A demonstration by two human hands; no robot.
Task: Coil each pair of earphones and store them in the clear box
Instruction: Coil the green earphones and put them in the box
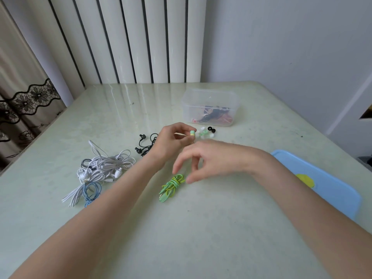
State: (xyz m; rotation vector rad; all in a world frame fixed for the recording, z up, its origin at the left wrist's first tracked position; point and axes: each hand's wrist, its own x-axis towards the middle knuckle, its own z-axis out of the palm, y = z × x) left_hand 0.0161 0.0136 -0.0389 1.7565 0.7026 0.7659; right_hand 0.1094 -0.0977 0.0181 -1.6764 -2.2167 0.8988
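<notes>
Two hands over the table (201, 228), both w/ the green earphones. Left hand (171, 141) is raised, thumb + fingertips pinching a small green earbud (192, 134), bud end pointing right, toward the clear box (209, 106). Right hand (201, 164) hovers just above and right of the green cable bundle (171, 186), fingers loosely curled, thumb and forefinger close together; can't tell if they nip a strand or hold nothing, hand is motion-blurred.

Key relation: bundle lies on the table just below/left of the right fingertips, long axis running near-left to far-right, i.e. roughly toward the left hand's bud. Right hand is clearly the nearer one to the bundle; left is above and beyond it. Cable run between bud and bundle not visible, prob hidden behind the right hand. Judgement: next move needs right hand to drop onto the bundle while left keeps the bud end.

Box sits far right of the hands, open, already w/ dark and reddish earphones inside; contents hard to resolve through the wall. Loose ear tips (207, 132) lie btw left hand and box. White earphones (102, 168), blue earphones (91, 191), black earphones (146, 146) lie uncoiled to the left, black set partly behind left wrist. Blue lid (322, 184) at right, partly under the right forearm
</notes>
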